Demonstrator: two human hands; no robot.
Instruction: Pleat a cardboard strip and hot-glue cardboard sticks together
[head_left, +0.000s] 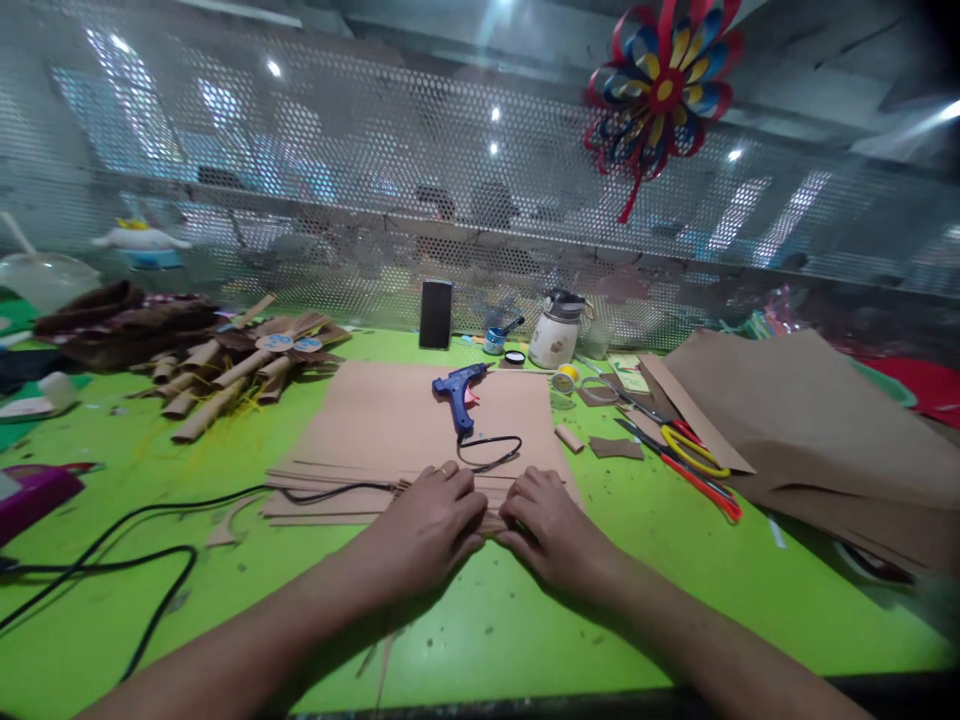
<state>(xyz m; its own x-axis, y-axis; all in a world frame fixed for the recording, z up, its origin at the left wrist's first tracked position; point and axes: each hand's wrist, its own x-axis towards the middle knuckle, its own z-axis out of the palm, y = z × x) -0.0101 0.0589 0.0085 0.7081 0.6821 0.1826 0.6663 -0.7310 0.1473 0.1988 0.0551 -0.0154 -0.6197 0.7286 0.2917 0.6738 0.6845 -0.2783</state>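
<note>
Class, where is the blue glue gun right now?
In the head view, the blue glue gun lies near the middle on the brown paper, beyond the left hand and right hand, left of the yellow roll.

The green table [487, 645] carries a stack of brown paper sheets [382, 415] before both hands, several paper rolls [225, 385] beyond the left hand [431, 520], and red-handled scissors [679, 462] beyond the right hand [551, 525].

Glue gun [459, 398] on paper sheets [375, 415], scissors [660, 449] right, jug [556, 338] behind.
</note>
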